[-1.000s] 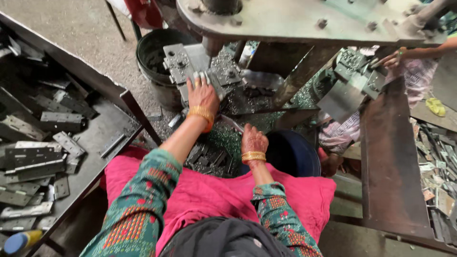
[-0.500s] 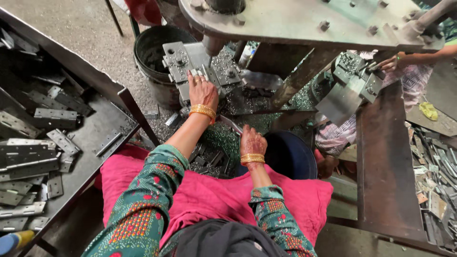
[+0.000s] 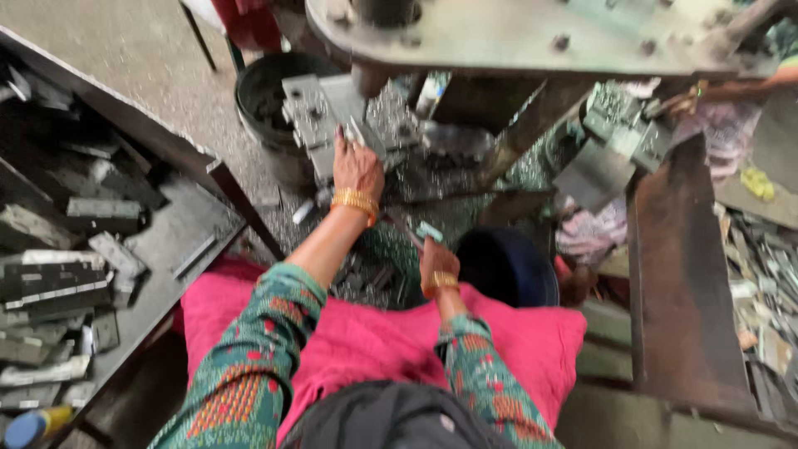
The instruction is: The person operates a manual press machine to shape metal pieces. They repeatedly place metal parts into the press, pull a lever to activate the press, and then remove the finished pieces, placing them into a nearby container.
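My left hand (image 3: 356, 165) reaches forward and rests on a grey metal die block (image 3: 314, 116) under the press head (image 3: 515, 33), fingers spread over small metal pieces there. My right hand (image 3: 434, 259) is lower, near my lap, closed around a thin metal rod (image 3: 406, 229) that angles up toward the die. Both wrists carry gold bangles, and the sleeves are green patterned. A pile of small stamped metal parts (image 3: 391, 125) lies around the die.
A dark tray of flat metal plates (image 3: 58, 274) sits on my left. A black bucket (image 3: 266, 91) stands behind the die. A rusty brown chute (image 3: 677, 274) and scrap lie on the right. Another person's hand (image 3: 690, 100) works at the far right. Pink cloth (image 3: 374, 333) covers my lap.
The view has moved closer and tilted. My left hand stays at the die block, shifted slightly. The right hand keeps its place by my lap.
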